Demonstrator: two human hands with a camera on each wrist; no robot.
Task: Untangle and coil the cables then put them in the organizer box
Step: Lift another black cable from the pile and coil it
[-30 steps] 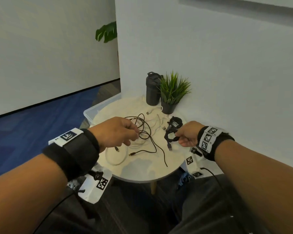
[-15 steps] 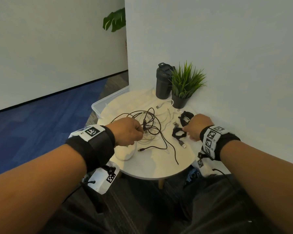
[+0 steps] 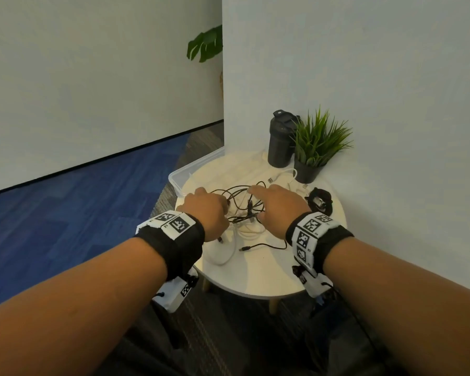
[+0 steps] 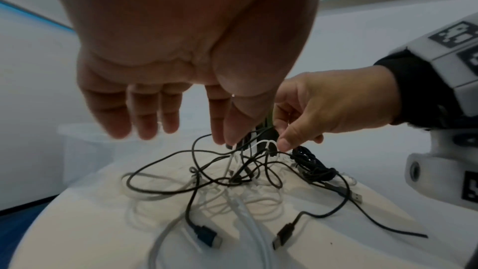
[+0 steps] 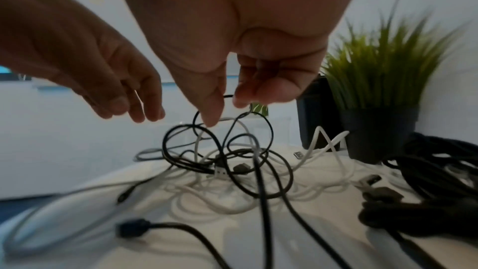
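The right hand (image 5: 232, 81) is pinching a loop of the black cable (image 5: 232, 142) between thumb and forefinger, lifting it just above the tangle, while the left hand (image 4: 165, 93) is hovering beside it with fingers hanging loose and straight, its thumb and forefinger tips down among the strands but gripping nothing I can make out. The black cable is lying knotted with white cables (image 3: 228, 248) on the round white table (image 3: 269, 278), a coiled black bundle (image 3: 319, 200) is sitting at the table's right edge, and the clear organizer box (image 3: 179, 176) is standing behind the table's far left rim.
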